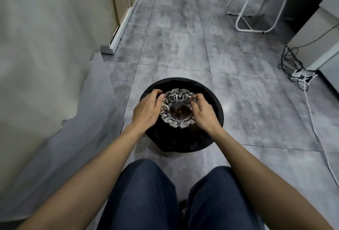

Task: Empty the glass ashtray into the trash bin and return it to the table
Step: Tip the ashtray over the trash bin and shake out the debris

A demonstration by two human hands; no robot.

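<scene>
Ashtray (177,109), cut glass, sits directly over the black-lined bin (212,101), roughly level, with dark residue showing in its bowl. From the head view, the left hand (146,112) clasps its left rim and the right hand (202,114) its right rim, fingers curled closed on the glass. The bin stands on the grey tiled floor (183,46), just ahead of the person's knees. The step in hand looks like emptying. Next, I judge, comes a tip or shake over the bin, keeping a firm hold on the slick glass.
</scene>
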